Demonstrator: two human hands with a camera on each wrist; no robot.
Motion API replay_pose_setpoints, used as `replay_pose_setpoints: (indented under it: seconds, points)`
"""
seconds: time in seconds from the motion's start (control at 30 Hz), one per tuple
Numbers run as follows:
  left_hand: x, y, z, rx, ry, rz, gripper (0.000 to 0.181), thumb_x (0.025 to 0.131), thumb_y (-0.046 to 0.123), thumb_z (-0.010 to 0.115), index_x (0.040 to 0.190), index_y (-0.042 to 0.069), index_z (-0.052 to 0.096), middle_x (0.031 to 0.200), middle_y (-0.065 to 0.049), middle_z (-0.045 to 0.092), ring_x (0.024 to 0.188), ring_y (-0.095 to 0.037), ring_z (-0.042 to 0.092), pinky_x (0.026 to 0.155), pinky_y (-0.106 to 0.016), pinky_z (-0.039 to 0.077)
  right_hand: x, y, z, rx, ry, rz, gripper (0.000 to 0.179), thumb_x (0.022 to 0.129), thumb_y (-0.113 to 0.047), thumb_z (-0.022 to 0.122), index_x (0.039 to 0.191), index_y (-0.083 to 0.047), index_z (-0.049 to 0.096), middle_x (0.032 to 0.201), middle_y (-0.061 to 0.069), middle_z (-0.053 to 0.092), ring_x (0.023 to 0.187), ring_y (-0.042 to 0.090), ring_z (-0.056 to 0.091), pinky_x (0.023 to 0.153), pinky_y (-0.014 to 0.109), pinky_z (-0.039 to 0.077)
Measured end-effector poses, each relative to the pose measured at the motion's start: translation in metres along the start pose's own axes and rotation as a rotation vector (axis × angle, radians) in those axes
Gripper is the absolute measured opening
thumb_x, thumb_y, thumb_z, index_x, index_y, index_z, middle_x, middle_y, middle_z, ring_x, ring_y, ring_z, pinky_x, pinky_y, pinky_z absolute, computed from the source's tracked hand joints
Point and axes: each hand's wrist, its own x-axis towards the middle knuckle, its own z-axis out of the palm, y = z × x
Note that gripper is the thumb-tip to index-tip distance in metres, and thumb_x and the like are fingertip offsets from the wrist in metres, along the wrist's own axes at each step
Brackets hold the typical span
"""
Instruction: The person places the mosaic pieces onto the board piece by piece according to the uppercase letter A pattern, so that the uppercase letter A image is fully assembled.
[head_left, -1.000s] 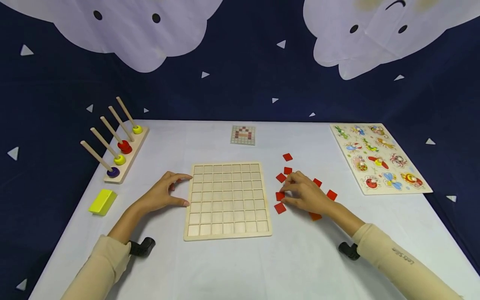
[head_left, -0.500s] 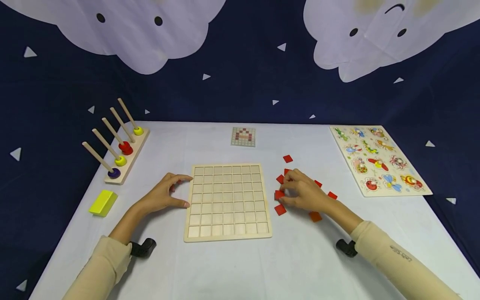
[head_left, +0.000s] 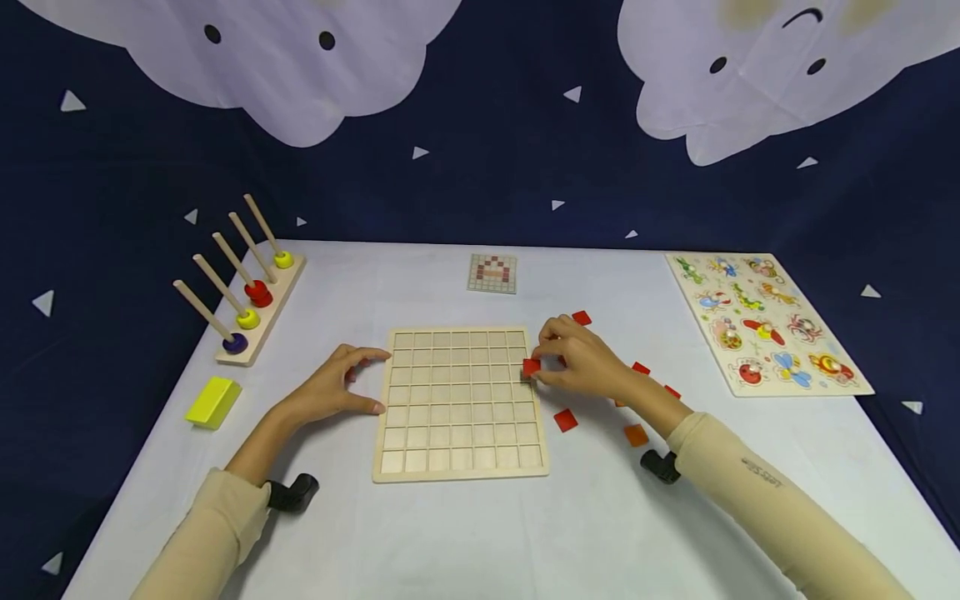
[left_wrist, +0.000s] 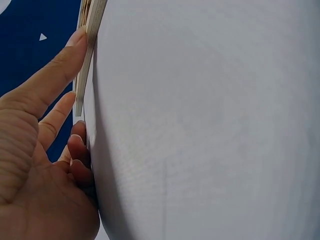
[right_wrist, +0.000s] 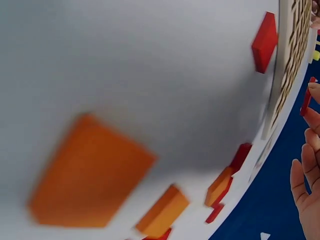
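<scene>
White surface (head_left: pixel 465 533), backed by navy cloth (head_left: pixel 495 187) printed with pale clouds and triangles. Listed upon it, by grip:

Right grip (head_left: pixel 583 358): one red tile (head_left: pixel 531 368), pinched between thumb and fingertip, held at the right rim of the gridded board (head_left: pixel 461 478).

Left grip (head_left: pixel 330 385): nothing clasped; thumb and forefinger spread along the board's left edge.

Around and under the right grip: loose red tiles (head_left: pixel 566 420) and orange tiles (head_left: pixel 636 435), some partly hidden.

Ahead of both grips, past the board: small pattern card (head_left: pixel 492 274).

Beyond the left grip: peg rack (head_left: pixel 267 313) with coloured rings (head_left: pixel 258 293). Left of that grip: yellow block (head_left: pixel 213 402).

Well to the right of the right grip: animal puzzle (head_left: pixel 703 321).

Handling, as judged: the tile is best pinched by opposite edges, so that its sides can be squared to the grid before it is let go. Only light contact is called for at the left grip, since the board could be skewed by a hard push. Clearance should be given under the right wrist, lest loose tiles be scattered.
</scene>
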Motion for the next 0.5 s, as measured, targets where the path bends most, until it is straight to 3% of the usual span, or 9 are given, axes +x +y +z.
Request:
replay_pose_setpoints:
  seconds: [0.2,0.5]
  points:
    - [0.000,0.000,0.000,-0.008,0.003,-0.008,0.082,0.069,0.023,0.092,0.140,0.012,0.054,0.110,-0.013,0.040,0.089,-0.023,0.034,0.077,-0.037,0.033,0.022,-0.004,0.005,0.000,-0.005,-0.019,0.019,0.081,-0.018,0.080,0.095,-0.006,0.078,0.098,0.003,0.058,0.097,0.019,0.049,0.084,0.036,0.044]
    - [0.000,-0.001,0.000,-0.027,0.000,-0.017,0.082,0.068,0.022,0.092,0.140,0.013,0.054,0.110,-0.013,0.041,0.090,-0.023,0.034,0.079,-0.037,0.034,0.053,-0.008,0.015,0.022,-0.017,-0.022,0.021,0.082,-0.018,0.080,0.097,-0.003,0.077,0.098,0.005,0.058,0.095,0.020,0.048,0.082,0.035,0.044]
